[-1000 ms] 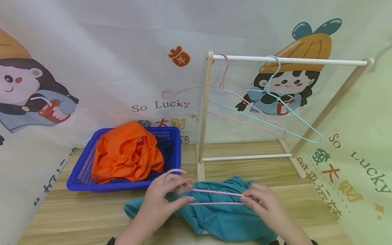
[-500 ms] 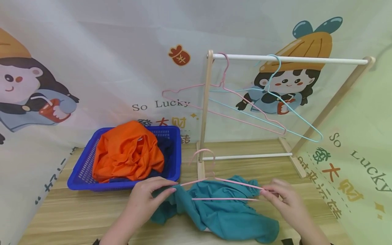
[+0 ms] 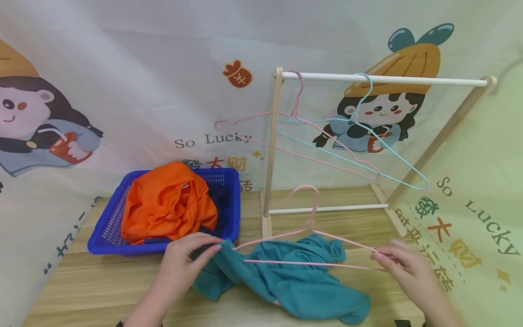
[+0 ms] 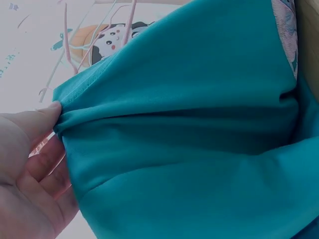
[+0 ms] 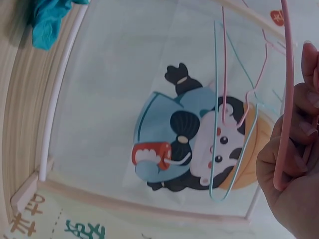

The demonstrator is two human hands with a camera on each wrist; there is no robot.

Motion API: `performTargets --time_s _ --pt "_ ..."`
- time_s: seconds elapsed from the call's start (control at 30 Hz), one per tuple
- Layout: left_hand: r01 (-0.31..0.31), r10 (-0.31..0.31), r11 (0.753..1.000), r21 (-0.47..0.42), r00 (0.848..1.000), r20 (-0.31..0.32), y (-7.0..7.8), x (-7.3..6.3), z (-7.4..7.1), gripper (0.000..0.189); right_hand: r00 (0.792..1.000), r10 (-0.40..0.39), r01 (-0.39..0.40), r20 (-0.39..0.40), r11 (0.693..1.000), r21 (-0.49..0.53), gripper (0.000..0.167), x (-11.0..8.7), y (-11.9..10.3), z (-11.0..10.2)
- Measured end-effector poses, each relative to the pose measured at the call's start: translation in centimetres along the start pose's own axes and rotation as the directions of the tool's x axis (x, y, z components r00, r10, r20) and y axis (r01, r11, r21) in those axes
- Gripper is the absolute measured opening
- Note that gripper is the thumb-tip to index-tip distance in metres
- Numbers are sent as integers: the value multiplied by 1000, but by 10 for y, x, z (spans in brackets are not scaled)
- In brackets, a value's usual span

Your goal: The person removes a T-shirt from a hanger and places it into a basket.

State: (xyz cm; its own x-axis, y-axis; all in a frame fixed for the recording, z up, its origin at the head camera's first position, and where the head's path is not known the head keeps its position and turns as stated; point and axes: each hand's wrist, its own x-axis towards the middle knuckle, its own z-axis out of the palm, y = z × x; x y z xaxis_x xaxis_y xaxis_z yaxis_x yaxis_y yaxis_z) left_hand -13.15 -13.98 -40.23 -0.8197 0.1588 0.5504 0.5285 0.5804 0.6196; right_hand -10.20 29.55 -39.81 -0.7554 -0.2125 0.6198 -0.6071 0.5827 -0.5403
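My left hand pinches an edge of a crumpled teal garment between thumb and fingers. Up close in the left wrist view, the teal fabric is drawn taut from that pinch, a stitched seam along its top edge. Its other end lies loose on the table. With my right hand I hold the right end of a pink hanger, hook upward. The hanger's left end reaches into the garment beside my left fingers and is hidden there. In the right wrist view, the pink bar crosses my fingers.
A blue basket with an orange garment and dark blue cloth stands at the left. Behind the teal garment is a wooden rack with a white top rod, carrying a pink hanger and a light blue hanger.
The held hanger has shifted right and its hook has come upright into view. My hands have moved apart, and the left has gone from the hanger to the garment's edge, drawing it leftward.
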Motion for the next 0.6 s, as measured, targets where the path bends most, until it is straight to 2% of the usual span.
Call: performTargets --time_s 0.17,0.27,0.33,0.47,0.6 --pt "58 -54 997 48 996 -75 -4 -1 -1 19 998 48 -48 -36 999 26 32 -8 4 -16" --pt "72 -64 995 64 990 -125 -6 -1 3 18 989 139 -137 -51 990 45 29 -15 3 -29" --pt "80 -72 995 61 988 -135 -5 -1 8 17 975 211 -209 -69 977 32 23 -18 1 -37" --pt "159 -157 987 22 984 -83 3 -2 25 15 940 321 -323 -116 946 -2 16 -22 -4 -46" --pt "226 -226 974 1 974 24 12 -4 47 20 916 369 -371 -158 928 15 15 -23 -5 -46"
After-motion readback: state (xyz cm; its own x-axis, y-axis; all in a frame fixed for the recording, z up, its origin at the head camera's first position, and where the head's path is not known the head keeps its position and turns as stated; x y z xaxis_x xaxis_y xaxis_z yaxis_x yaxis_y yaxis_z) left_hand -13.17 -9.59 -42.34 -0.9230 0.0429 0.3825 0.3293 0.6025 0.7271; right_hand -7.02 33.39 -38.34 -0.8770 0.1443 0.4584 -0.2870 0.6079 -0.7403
